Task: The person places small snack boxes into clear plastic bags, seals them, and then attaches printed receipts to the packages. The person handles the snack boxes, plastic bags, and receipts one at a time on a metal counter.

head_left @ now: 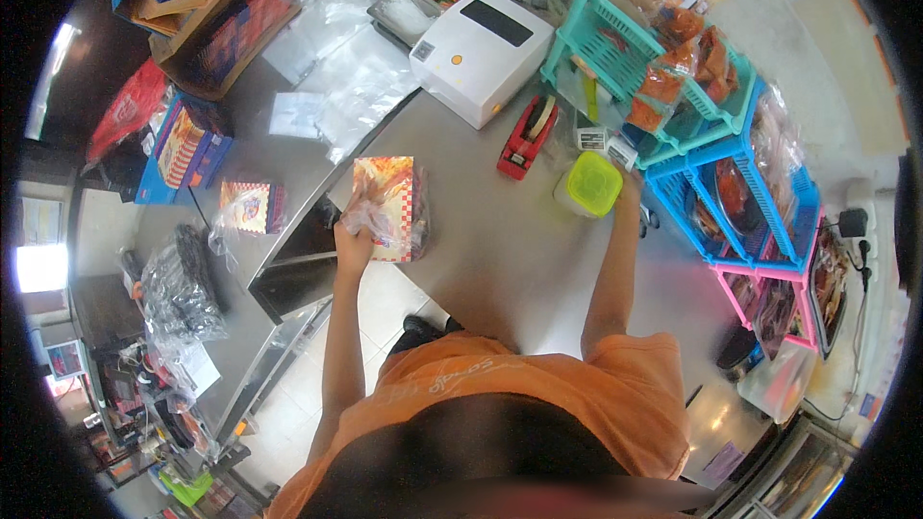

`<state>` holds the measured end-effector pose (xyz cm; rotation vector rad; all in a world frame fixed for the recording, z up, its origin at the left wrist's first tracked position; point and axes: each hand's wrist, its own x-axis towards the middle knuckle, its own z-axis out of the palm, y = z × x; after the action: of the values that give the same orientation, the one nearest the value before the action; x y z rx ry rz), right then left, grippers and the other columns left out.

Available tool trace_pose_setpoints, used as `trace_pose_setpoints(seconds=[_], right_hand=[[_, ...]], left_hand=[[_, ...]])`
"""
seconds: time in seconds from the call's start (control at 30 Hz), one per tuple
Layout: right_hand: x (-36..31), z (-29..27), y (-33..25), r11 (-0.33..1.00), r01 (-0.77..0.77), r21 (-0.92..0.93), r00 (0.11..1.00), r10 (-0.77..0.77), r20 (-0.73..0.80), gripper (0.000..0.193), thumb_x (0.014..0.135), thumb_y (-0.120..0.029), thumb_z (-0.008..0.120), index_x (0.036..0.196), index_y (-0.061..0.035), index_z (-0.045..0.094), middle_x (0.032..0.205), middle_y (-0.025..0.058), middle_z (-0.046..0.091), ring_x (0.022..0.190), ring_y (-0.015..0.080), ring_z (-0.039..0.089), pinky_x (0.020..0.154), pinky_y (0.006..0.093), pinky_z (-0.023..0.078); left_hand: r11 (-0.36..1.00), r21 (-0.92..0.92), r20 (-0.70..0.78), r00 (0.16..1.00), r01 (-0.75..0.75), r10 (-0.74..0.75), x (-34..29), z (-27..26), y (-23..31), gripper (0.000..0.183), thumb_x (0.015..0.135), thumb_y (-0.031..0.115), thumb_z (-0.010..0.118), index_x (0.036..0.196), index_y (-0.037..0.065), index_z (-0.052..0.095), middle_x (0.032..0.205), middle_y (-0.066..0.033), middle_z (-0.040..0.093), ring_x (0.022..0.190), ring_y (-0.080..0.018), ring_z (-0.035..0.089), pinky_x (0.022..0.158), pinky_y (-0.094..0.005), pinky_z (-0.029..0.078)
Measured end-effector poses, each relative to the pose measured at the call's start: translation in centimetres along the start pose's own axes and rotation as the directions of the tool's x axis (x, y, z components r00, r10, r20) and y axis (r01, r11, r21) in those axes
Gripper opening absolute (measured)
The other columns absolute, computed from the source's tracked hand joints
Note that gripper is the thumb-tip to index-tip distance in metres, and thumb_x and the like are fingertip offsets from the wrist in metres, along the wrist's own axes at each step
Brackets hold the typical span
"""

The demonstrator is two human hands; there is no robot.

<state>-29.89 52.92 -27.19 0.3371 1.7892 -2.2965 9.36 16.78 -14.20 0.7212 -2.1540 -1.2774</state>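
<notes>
Pinching clear plastic (361, 220) in the left hand (353, 242), directly over the printed box (392, 187) at the surface's (510, 250) left edge, close to the near-left corner. Holding the right hand (630, 185) out toward the right edge, just beside the green-lidded tub (591, 185), partly hidden; being unable to tell whether grasping anything there. Facing the red tape dispenser (516, 151), set between the tub and the white boxy machine (466, 77) near the far edge. Having a blue basket (679, 202) and a teal basket (608, 43) lining the right edge.

our grey metal ctr (500, 250) w/ wht printer (466, 62), red tape disp. (515, 152) nr it, lime-lidded tub (593, 185) to R, our adjoining ctr (298, 156) w/ clear bags (361, 67)
</notes>
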Motion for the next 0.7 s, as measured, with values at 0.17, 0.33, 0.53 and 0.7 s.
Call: trace_pose_setpoints(seconds=[0.17, 0.33, 0.53, 0.7], right_hand=[[-6.0, -5.7, 0.3, 0.589, 0.362, -0.722, 0.847, -0.531, -0.009, 0.034, 0.087, -0.011, 0.060, 0.117, 0.0026, 0.056, 0.098, 0.0104, 0.063, 0.082, 0.0217, 0.061, 0.074, 0.0339, 0.049], [-18.2, -10.2, -0.4, 0.824, 0.331, -0.461, 0.918, -0.394, -0.045, 0.014, 0.086, 0.000, 0.054, 0.099, -0.0024, 0.060, 0.092, 0.0064, 0.063, 0.081, 0.0156, 0.060, 0.071, 0.0284, 0.048], [-36.7, -3.1, 10.2, 0.976, -0.216, 0.001, 0.957, 0.211, 0.198, 0.024, 0.090, -0.028, 0.063, 0.090, -0.0041, 0.059, 0.072, 0.0024, 0.056, 0.066, 0.0109, 0.053, 0.058, 0.0265, 0.043], [-43.0, -2.0, 15.0, 0.929, -0.234, -0.286, 0.876, 0.329, 0.352, 0.024, 0.091, -0.030, 0.062, 0.090, -0.0057, 0.060, 0.071, 0.0009, 0.056, 0.063, 0.0107, 0.052, 0.055, 0.0262, 0.042]], left_hand=[[0.990, -0.112, 0.002, 0.996, 0.087, -0.087, -0.3, -0.1, -0.9, 0.052, 0.070, -0.011, 0.039, 0.118, -0.007, 0.056, 0.120, -0.0206, 0.061, 0.104, -0.0228, 0.062, 0.089, -0.0277, 0.044], [0.998, -0.058, -0.033, 0.999, -0.022, 0.020, -0.3, 0.0, -1.5, 0.055, 0.070, -0.011, 0.038, 0.123, -0.003, 0.055, 0.112, -0.0184, 0.065, 0.097, -0.0207, 0.064, 0.084, -0.0270, 0.046], [0.963, 0.007, -0.053, 0.962, -0.269, 0.269, 0.5, -0.8, -4.1, 0.040, 0.073, -0.009, 0.045, 0.110, -0.005, 0.059, 0.099, -0.0205, 0.066, 0.087, -0.0258, 0.065, 0.078, -0.0311, 0.049], [0.991, 0.083, -0.065, 0.991, -0.109, 0.115, -5.6, -5.8, -5.2, 0.033, 0.069, -0.003, 0.048, 0.099, -0.003, 0.062, 0.089, -0.0247, 0.064, 0.083, -0.0392, 0.061, 0.077, -0.0379, 0.048]])
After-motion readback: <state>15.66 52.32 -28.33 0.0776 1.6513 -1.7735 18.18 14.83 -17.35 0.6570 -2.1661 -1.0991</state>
